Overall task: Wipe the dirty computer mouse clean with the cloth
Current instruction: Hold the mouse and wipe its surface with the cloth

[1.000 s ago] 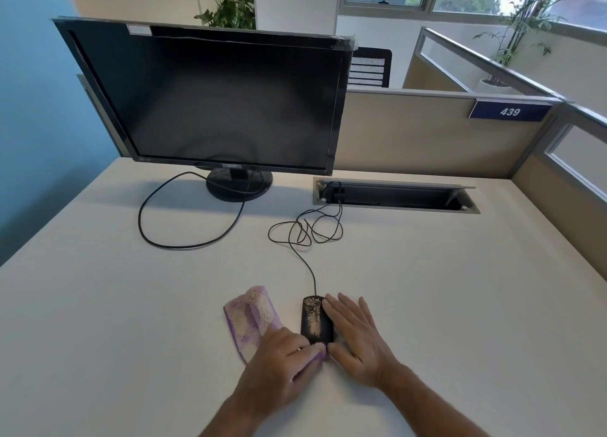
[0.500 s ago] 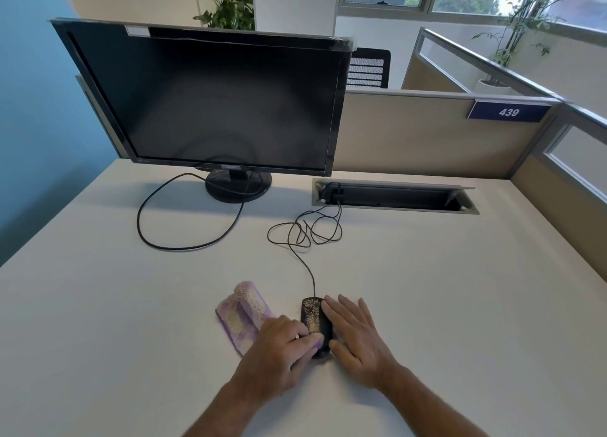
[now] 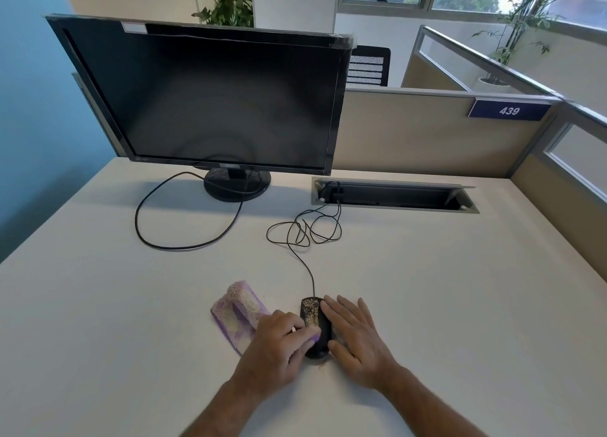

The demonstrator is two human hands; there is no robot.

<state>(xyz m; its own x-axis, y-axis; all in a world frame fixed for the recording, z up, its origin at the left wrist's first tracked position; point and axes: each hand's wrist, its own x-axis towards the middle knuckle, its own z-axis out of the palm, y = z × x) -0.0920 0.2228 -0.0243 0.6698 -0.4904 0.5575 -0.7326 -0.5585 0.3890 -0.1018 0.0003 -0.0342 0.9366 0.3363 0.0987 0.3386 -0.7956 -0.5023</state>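
Black and speckled with pale grit on its front half, the computer mouse (image 3: 314, 328) lies near the front edge of the white tabletop (image 3: 460, 289), with the left hand (image 3: 279, 351) curled round one end of the purple-and-white cloth (image 3: 238, 313) and pressing it against the mouse's left side, while the right hand (image 3: 356, 333) lies flat, fingers straight, along its right side. Wide bare tabletop opens to both sides and ahead as far as the looped mouse cable (image 3: 303, 233), the cable tray (image 3: 394, 197) and the monitor (image 3: 210, 98). A blue plate on the partition (image 3: 410, 131) reads "439" (image 3: 509, 111).
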